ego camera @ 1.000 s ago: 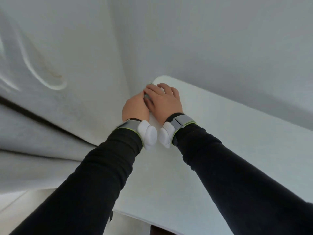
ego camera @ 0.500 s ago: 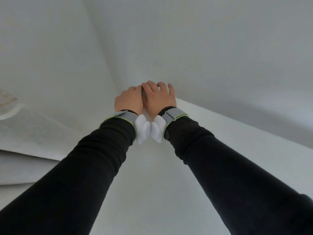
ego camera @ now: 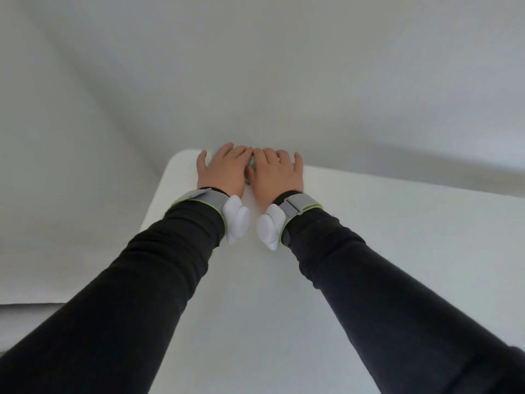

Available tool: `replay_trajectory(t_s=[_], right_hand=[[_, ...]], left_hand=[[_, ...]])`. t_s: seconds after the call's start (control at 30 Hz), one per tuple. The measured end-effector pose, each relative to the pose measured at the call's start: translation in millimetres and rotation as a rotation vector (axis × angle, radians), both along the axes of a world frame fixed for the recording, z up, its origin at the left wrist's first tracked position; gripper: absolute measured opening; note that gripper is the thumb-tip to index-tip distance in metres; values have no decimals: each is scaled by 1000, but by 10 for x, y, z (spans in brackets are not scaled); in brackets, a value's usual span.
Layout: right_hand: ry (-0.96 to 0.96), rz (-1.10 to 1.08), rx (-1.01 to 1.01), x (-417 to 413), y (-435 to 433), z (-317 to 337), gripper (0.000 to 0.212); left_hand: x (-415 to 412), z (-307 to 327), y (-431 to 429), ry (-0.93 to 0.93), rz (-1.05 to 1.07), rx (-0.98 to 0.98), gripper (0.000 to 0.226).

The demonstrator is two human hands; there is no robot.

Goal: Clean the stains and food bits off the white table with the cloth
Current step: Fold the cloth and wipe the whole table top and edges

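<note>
Both my hands lie flat, side by side, at the far left corner of the white table [ego camera: 383, 237]. My left hand [ego camera: 223, 172] and my right hand [ego camera: 274, 174] press down on a pale grey-green cloth [ego camera: 251, 166]. Only small slivers of the cloth show between and beside the fingers; the rest is hidden under my palms. No stains or food bits show on the visible tabletop.
The table's left edge [ego camera: 159, 191] and far edge [ego camera: 397, 177] meet in a rounded corner right by my hands. Plain white walls stand close behind and to the left. A pale ledge [ego camera: 28, 308] shows low on the left.
My hands have spread flat next to each other on the cloth, from overlapping. The view has swung so the table corner now sits in the middle.
</note>
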State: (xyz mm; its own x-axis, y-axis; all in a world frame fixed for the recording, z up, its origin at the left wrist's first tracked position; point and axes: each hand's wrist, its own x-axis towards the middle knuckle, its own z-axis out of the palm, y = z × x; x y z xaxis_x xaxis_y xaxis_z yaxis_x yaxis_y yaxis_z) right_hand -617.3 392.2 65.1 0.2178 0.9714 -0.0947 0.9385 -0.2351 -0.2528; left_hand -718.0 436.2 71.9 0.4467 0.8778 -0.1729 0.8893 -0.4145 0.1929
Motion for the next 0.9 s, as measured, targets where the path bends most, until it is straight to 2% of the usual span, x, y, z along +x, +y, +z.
replay_trajectory(t_s=[0.4,0.9], right_hand=[[20,-186,-17,1083,-828,5,47],[-7,-244,-34,2866,-1843,-16,45]], left_hand=[[1160,11,-710,7,-177,37,50],[2982,69,-1665,2,-238,14,50]])
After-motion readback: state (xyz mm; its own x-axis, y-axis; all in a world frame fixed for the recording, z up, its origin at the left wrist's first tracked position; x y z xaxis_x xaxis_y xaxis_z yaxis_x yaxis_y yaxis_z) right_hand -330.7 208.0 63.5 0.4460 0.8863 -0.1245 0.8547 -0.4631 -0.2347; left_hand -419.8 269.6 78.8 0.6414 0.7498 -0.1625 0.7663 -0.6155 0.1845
